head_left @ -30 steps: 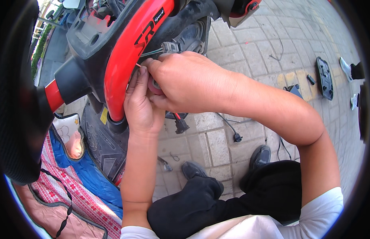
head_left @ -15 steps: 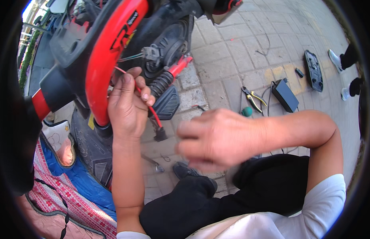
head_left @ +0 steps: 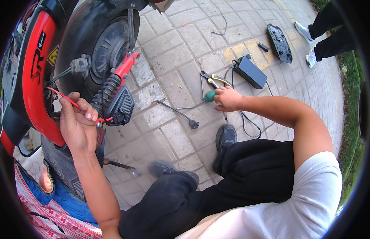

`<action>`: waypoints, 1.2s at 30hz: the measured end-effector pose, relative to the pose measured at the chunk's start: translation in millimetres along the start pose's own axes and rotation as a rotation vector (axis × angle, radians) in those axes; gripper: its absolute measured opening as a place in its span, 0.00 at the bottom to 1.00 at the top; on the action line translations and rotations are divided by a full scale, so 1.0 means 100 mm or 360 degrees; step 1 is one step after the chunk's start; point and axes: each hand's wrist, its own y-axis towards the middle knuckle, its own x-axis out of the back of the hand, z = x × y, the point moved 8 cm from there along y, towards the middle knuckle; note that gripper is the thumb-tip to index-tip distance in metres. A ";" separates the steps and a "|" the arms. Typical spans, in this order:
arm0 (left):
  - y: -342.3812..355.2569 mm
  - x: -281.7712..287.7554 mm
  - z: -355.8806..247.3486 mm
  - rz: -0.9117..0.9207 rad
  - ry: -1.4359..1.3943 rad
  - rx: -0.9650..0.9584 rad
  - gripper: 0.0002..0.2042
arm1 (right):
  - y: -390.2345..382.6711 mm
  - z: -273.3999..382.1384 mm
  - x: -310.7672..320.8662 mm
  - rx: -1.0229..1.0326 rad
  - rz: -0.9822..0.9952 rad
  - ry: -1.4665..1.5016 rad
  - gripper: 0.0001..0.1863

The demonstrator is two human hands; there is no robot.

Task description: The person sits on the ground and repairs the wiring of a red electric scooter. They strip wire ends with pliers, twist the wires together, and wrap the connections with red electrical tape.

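My left hand (head_left: pixel 79 119) is closed on a red wire (head_left: pixel 59 93) beside the scooter's red curved frame (head_left: pixel 39 107). The wire runs to a dark connector near a footpeg (head_left: pixel 120 105). A red shock absorber with a spring (head_left: pixel 123 63) and the wheel (head_left: pixel 105 40) are above my hand. My right hand (head_left: pixel 229 99) is reached out to the paving, fingers curled on the yellow-and-black pliers (head_left: pixel 212 79), next to a green round tool handle (head_left: pixel 209 96).
A black power brick (head_left: pixel 250 71) with cables, a plug (head_left: pixel 193 124), a small black part (head_left: pixel 263 47) and a plastic cover (head_left: pixel 279 43) lie on paving (head_left: pixel 173 44). Another person's legs (head_left: pixel 326 47) stand at right. A patterned quilt (head_left: pixel 31 191) is at lower left.
My right hand left the left hand and reached right and away from me to the pliers. My left hand kept hold of the red wire. The view shifted toward the paving.
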 end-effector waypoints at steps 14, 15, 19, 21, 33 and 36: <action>-0.39 -0.23 -0.29 -0.0386 0.0451 -0.0603 0.07 | 0.42 -0.66 -0.07 -0.0770 0.0143 -0.0120 0.18; -0.40 -0.36 -0.24 -0.0325 0.0383 -0.0516 0.08 | 0.44 -0.67 -0.06 -0.0803 0.0166 -0.0128 0.18; -0.23 -0.59 -0.11 -0.0380 0.0090 -0.0212 0.20 | 0.33 -0.52 0.37 -0.0834 -0.0108 0.0270 0.20; -0.17 -0.59 -0.09 -0.0432 -0.0020 -0.0140 0.26 | 0.23 -0.44 0.57 -0.1066 -0.0031 0.1123 0.19; 0.21 -0.50 -0.05 -0.0212 0.0164 -0.0341 0.29 | 0.00 2.18 2.20 0.0586 0.1009 0.3509 0.17; 0.27 -0.48 0.01 -0.0068 0.0075 -0.0348 0.26 | 0.15 2.56 2.31 0.0580 0.1121 0.3706 0.14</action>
